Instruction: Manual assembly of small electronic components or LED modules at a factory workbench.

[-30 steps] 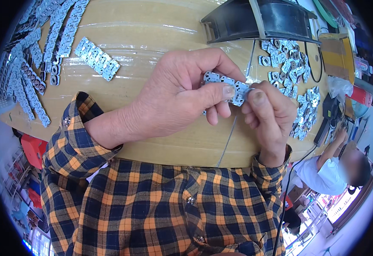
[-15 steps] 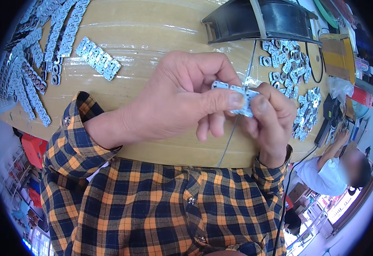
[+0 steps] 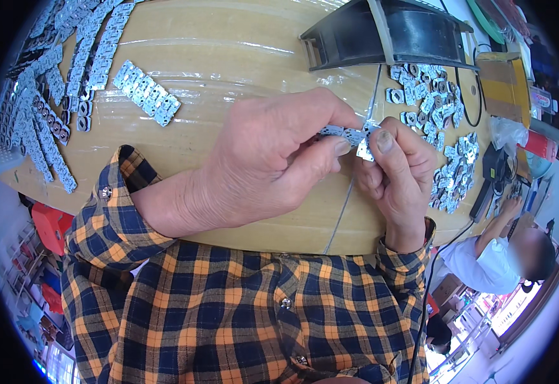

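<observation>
A short strip of small silvery circuit boards (image 3: 351, 135) is pinched between my two hands above the table. My left hand (image 3: 273, 160) grips its left part between thumb and curled fingers. At the other end my right hand (image 3: 398, 163) pinches a board that is angled downward from the rest of the strip. Whether that end board is still joined cannot be seen, as fingertips cover the place. On the table to the left lies a wider panel of the same boards (image 3: 147, 93). Loose single boards (image 3: 455, 173) are heaped to the right of my right hand.
Long strips of boards (image 3: 46, 121) pile up at the far left. A black fan-like housing (image 3: 394, 38) stands at the back, with a cable (image 3: 480, 102) beside it. Cardboard (image 3: 503, 89) is at the right edge. Another person in white (image 3: 487, 265) sits at the right.
My left hand has rolled over, its fingers now curled in. The strip has tilted edge-on, and the board at my right hand points down at an angle.
</observation>
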